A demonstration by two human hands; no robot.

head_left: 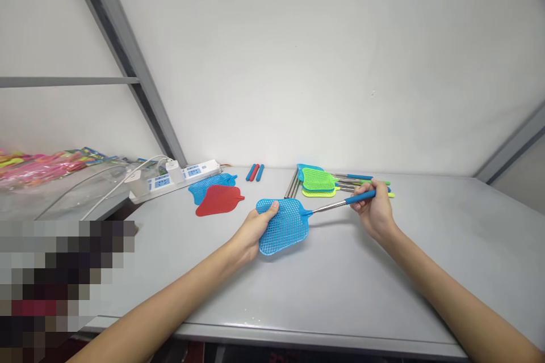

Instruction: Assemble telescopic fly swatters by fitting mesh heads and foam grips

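Observation:
A blue fly swatter [286,228] with a metal rod and a blue grip is held above the grey table between both hands. My left hand [254,231] is closed on the edge of its mesh head, thumb on top, other fingers hidden beneath. Around the blue grip at the other end, my right hand [374,209] is closed. Behind the swatter lies a pile of fly swatters [318,180] in blue, green and yellow-green, with several loose metal rods [292,184] at its left.
To the left lie a red swatter head [219,200] and blue swatter heads [209,188]. Three short grips [254,172], blue and red, rest near the wall. A white power strip [200,170] with cables sits at the back left, beside plastic-bagged goods [46,170]. The table's front edge [272,333] is near me.

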